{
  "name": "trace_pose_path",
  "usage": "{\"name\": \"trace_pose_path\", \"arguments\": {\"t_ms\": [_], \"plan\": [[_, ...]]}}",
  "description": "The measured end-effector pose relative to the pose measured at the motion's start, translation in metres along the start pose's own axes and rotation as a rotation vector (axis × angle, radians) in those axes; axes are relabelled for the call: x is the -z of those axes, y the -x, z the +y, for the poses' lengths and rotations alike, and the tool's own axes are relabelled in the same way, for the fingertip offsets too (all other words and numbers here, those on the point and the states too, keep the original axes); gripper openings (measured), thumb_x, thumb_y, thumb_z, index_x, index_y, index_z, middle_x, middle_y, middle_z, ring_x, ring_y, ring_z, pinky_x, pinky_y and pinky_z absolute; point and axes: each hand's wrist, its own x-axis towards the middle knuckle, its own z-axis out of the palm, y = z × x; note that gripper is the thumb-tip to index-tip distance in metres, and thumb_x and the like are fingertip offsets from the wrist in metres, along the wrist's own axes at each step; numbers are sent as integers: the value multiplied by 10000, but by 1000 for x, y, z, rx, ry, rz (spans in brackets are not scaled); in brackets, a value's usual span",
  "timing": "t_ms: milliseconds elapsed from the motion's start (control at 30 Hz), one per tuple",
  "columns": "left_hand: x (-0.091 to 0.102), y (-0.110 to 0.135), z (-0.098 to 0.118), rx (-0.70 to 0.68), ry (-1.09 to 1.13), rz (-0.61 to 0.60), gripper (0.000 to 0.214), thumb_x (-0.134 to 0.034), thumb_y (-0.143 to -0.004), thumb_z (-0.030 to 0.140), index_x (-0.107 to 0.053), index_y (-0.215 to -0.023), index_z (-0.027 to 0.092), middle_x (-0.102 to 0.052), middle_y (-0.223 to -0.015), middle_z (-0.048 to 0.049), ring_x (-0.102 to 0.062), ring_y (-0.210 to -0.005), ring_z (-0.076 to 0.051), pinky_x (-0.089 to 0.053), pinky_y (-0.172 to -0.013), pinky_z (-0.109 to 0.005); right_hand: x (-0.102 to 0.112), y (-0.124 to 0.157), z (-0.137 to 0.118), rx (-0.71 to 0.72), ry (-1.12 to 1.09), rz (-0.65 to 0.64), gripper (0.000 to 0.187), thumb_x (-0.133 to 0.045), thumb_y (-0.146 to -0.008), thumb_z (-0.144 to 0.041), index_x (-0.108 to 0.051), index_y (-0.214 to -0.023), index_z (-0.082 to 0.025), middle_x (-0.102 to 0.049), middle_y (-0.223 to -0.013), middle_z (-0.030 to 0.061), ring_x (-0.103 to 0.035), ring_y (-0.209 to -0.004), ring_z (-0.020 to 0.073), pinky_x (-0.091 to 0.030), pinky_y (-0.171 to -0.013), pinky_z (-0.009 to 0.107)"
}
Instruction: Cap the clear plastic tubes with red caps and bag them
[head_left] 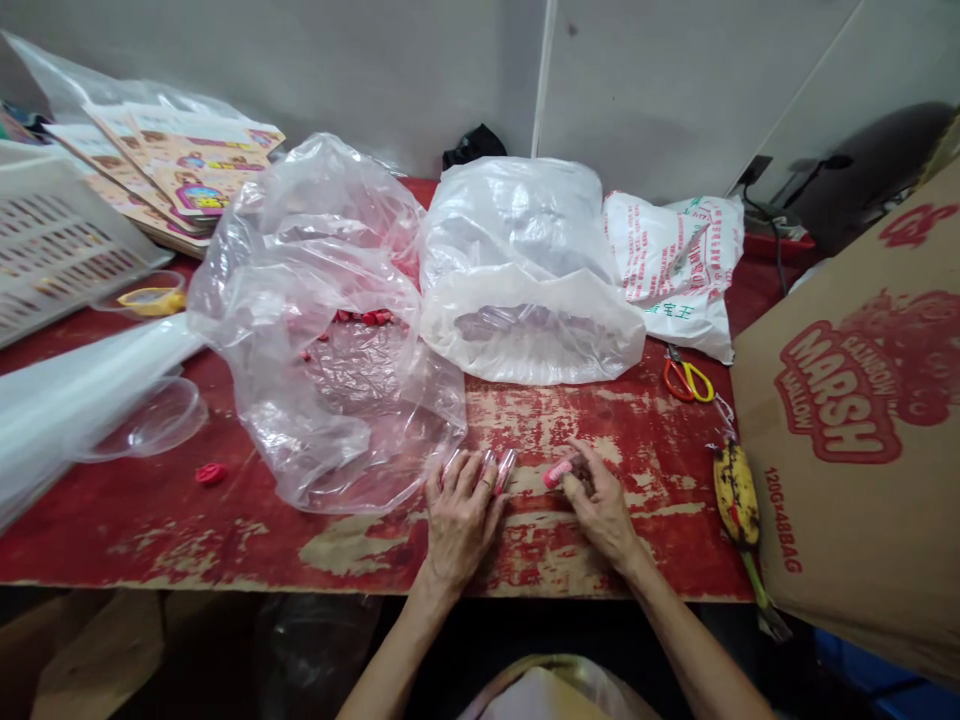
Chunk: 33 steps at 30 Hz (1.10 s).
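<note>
My left hand (pixel 463 515) lies palm down near the front of the table, its fingers bent over several small clear plastic tubes (pixel 507 466) with pinkish lower ends. The fingers hide most of these tubes. A short way to the right, my right hand (pixel 600 502) grips a small pink tube (pixel 557 473) with pale markings between thumb and fingers. Behind my left hand spreads a large clear plastic bag (pixel 330 400), its mouth towards me, with several small red caps (pixel 367 317) inside. Another red cap (pixel 211 474) lies loose at the left.
A white plastic sack (pixel 525 230) and a printed bag (pixel 667 250) stand at the back. Scissors (pixel 686 378), a spotted banana (pixel 736 495) and a large cardboard box (pixel 847 430) are at right. At left are a white basket (pixel 67 240), printed cards (pixel 202 180) and a clear lid (pixel 169 415).
</note>
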Motion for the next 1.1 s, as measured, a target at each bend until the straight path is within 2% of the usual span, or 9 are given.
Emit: {"name": "trace_pose_path", "arguments": {"t_ms": [100, 200, 433, 567, 667, 767, 900, 1000, 1100], "plan": [[0, 0, 0, -1, 1, 23, 330, -554, -858, 286, -610, -1161, 167, -618, -1215, -136, -484, -1203, -298, -293, -1051, -518, 4, -2, -5, -205, -386, 68, 418, -526, -843, -297, -428, -1244, -234, -615, -853, 13, -602, -658, 132, -523, -615, 271], [-1, 0, -1, 4, 1, 35, 348, -553, -854, 277, -600, -1181, 170, -605, -1226, -143, -475, -1212, -302, -295, -1052, -524, 7, -3, -9, -288, -656, 82, 359, -586, -778, -319, -471, -1107, -232, -580, -773, -13, -550, -548, 108, -485, -535, 247], [0, 0, -1, -7, -3, 34, 341, -557, -853, 274, -601, -1171, 161, -602, -1226, -148, -473, -1213, -302, -289, -1058, -527, 5, 0, -8, -347, -728, 90, 409, -604, -749, -320, -510, -1138, -236, -586, -831, 4, -550, -582, 107, -461, -507, 219], [0, 0, -1, -2, 0, 27, 350, -554, -853, 278, -599, -1183, 171, -604, -1226, -145, -472, -1217, -305, -286, -1061, -532, 3, 1, -5, -276, -610, 117, 369, -546, -815, -373, -486, -1147, -225, -618, -843, 26, -608, -691, 146, -510, -589, 260], [-1, 1, -1, 6, 0, 39, 345, -545, -857, 279, -604, -1181, 178, -608, -1223, -143, -475, -1216, -306, -288, -1059, -532, 4, 5, -3, -178, -374, 169, 353, -538, -850, -345, -477, -1178, -229, -645, -894, 42, -639, -752, 160, -539, -669, 297], [-1, 1, -1, 5, -1, 46, 331, -553, -855, 287, -617, -1159, 172, -610, -1221, -144, -483, -1206, -305, -291, -1059, -531, 6, 7, 3, 25, -7, 201, 339, -545, -863, -280, -516, -1199, -241, -658, -1001, 69, -651, -861, 185, -548, -759, 338], [0, 0, -1, 11, 1, 60, 330, -578, -845, 309, -623, -1144, 174, -619, -1213, -137, -490, -1197, -305, -287, -1058, -535, 5, 7, 10, 333, 308, 70, 371, -489, -887, -180, -518, -1247, -262, -668, -1042, 70, -621, -992, 208, -519, -868, 395], [2, 0, -1, 28, 3, 73, 356, -598, -834, 327, -616, -1162, 189, -627, -1205, -126, -491, -1197, -308, -270, -1060, -549, 2, 8, 10, 339, 341, 102, 442, -477, -897, -156, -439, -1327, -255, -657, -1068, 82, -615, -989, 206, -522, -853, 387], [2, 1, -1, 35, 2, 77, 375, -614, -822, 345, -616, -1166, 195, -632, -1198, -124, -486, -1202, -315, -257, -1061, -562, -3, 10, 7, 360, 399, 107, 440, -474, -894, -146, -444, -1320, -254, -648, -1086, 90, -606, -999, 224, -509, -857, 414]]}}
